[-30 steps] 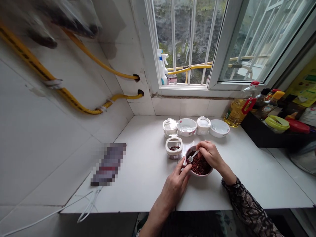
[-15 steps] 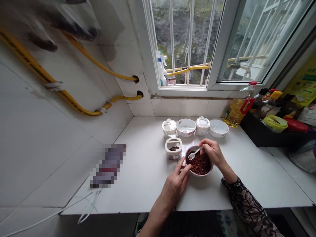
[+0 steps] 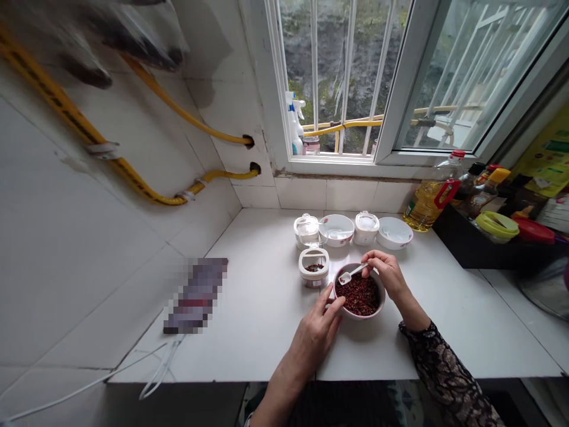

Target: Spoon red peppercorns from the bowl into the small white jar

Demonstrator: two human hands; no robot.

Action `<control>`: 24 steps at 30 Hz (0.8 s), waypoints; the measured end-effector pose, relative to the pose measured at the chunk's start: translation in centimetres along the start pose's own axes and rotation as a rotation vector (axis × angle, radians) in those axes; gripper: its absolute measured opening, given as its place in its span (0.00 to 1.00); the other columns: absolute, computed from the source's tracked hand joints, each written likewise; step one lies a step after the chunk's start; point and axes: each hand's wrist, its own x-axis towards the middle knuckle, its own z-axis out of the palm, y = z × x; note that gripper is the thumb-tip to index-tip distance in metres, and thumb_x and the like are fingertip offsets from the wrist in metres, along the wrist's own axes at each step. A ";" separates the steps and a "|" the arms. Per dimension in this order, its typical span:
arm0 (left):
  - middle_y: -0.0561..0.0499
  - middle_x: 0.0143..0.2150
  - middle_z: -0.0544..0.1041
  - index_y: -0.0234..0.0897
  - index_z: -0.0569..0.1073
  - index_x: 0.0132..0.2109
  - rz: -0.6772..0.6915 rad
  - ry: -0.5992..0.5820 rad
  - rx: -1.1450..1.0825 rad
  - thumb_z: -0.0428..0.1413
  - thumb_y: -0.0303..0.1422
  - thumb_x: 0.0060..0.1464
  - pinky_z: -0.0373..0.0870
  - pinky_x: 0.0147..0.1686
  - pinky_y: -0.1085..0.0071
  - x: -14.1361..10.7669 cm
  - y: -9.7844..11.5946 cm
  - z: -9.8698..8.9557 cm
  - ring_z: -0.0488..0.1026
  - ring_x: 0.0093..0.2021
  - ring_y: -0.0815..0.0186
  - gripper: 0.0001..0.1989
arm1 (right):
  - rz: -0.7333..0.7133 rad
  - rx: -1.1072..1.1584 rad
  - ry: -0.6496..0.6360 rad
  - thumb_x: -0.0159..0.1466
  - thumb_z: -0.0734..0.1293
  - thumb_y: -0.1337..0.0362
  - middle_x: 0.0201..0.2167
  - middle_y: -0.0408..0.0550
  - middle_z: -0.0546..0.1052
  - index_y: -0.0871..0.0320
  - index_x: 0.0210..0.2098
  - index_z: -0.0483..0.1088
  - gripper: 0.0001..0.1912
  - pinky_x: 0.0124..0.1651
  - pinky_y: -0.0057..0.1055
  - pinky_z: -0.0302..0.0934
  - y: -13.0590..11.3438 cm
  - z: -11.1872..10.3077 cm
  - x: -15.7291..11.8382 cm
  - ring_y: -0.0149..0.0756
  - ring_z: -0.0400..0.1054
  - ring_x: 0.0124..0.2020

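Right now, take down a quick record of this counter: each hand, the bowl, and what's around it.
Right hand: holds a small white spoon over the bowl
Left hand: fingers against the bowl's rim
Bowl: pink, filled with dark red flakes
Beside bowl: jar holding a few similar flakes
Behind: two white bowls, two lidded jars
Right side: cooking oil bottle

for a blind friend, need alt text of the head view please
Two hands work over a pink-rimmed bowl of dark red flakes on a white counter: the right hand holds a small white spoon in it, the left hand touches the rim.
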 end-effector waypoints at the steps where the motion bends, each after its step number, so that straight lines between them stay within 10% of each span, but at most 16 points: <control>1: 0.31 0.64 0.66 0.36 0.67 0.59 0.000 0.002 0.001 0.47 0.26 0.66 0.78 0.49 0.64 0.0 0.0 0.0 0.75 0.57 0.56 0.16 | -0.016 0.008 0.000 0.52 0.63 0.60 0.15 0.41 0.73 0.57 0.27 0.70 0.08 0.34 0.32 0.63 -0.1 0.1 0.0 0.35 0.68 0.21; 13: 0.32 0.66 0.64 0.39 0.62 0.64 -0.010 -0.022 -0.006 0.46 0.24 0.65 0.79 0.47 0.64 -0.2 -0.3 0.4 0.79 0.49 0.60 0.22 | -0.775 -0.552 -0.157 0.69 0.57 0.70 0.34 0.47 0.82 0.54 0.40 0.71 0.11 0.57 0.46 0.57 -1.4 4.0 -1.3 0.38 0.73 0.35; 24: 0.34 0.65 0.66 0.38 0.66 0.60 -0.020 -0.012 0.025 0.48 0.26 0.66 0.77 0.52 0.64 -0.3 -0.1 0.0 0.72 0.60 0.56 0.17 | -0.501 -0.422 0.103 0.63 0.60 0.65 0.17 0.42 0.70 0.54 0.29 0.71 0.10 0.37 0.35 0.62 -0.5 -0.6 -1.0 0.41 0.68 0.30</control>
